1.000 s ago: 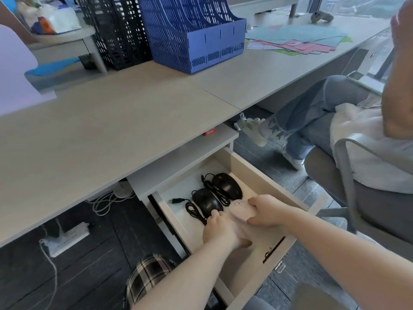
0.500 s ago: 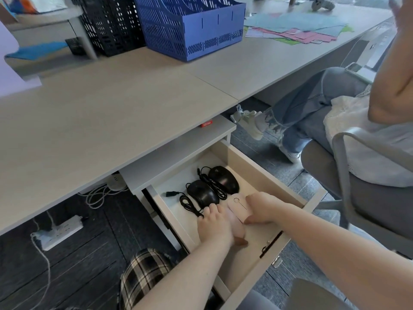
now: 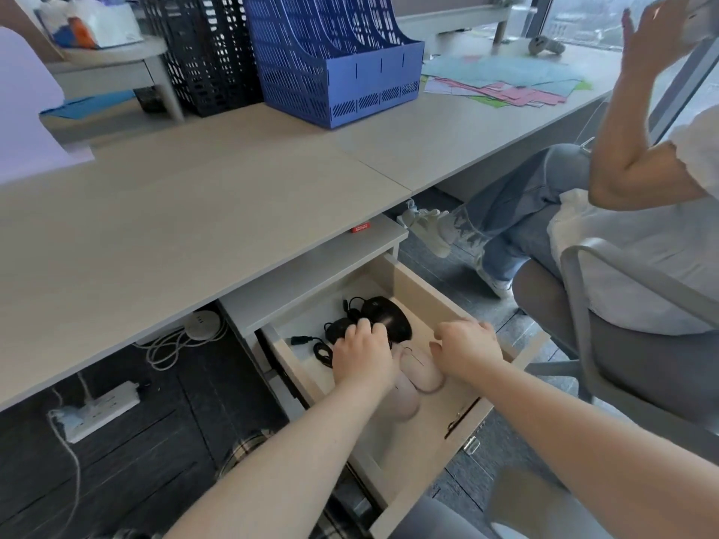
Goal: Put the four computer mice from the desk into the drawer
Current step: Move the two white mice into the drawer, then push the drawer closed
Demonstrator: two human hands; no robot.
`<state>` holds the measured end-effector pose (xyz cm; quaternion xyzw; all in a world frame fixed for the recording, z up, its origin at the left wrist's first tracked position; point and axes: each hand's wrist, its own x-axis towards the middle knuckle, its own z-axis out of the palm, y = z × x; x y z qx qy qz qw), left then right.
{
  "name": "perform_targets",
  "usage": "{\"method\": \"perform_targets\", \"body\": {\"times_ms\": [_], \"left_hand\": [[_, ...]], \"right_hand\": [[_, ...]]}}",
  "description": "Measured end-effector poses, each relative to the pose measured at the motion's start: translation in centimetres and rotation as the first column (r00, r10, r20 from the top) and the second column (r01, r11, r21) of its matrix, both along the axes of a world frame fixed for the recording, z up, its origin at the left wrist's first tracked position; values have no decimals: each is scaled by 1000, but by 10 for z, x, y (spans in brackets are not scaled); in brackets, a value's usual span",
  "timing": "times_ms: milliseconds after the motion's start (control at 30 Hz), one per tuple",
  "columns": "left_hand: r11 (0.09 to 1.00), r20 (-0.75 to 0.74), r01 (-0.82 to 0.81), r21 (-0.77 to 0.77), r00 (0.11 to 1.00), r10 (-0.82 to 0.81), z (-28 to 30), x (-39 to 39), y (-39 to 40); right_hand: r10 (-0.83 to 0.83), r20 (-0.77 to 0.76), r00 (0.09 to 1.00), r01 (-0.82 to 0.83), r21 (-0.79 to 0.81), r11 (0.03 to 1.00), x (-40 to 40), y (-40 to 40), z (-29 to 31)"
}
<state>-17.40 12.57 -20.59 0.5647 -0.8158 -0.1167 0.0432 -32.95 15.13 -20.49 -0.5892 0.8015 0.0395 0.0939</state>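
Reaching into the open pale wooden drawer (image 3: pixel 424 289) under the light wood bench (image 3: pixel 186 212), the left hand (image 3: pixel 362 354) lies fingers-down on the nearer black corded mouse (image 3: pixel 337 329), though a firm grasp cannot be told. Just beside it sits the second black corded mouse (image 3: pixel 387 315). The right hand (image 3: pixel 465 348) hovers loosely curled and empty, above two pale pink mice (image 3: pixel 420 369) lying side by side nearer the drawer front.
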Motion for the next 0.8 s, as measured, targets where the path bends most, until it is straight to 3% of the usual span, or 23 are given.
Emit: {"method": "perform_targets", "body": {"times_ms": [100,200,300,367,500,800], "left_hand": [[989,-38,37,-146,998,-43,34,10,-16],[955,-46,28,-295,998,-44,68,28,-37],[931,-57,-32,-363,998,12,97,47,-56],[935,-41,-64,-350,998,53,109,59,-68],[966,-4,-124,-227,992,126,113,79,-90],[989,5,-135,-68,991,135,100,91,-121]], "right_hand": [[-254,-45,966,241,-186,953,3,14,18],[-474,117,873,486,-123,865,2,24,25],[-646,329,688,688,-13,726,-2,26,25],[-675,382,631,721,31,692,-2,26,25],[-638,368,676,681,19,732,-2,23,26],[-590,469,657,660,21,751,16,-26,31]]}}
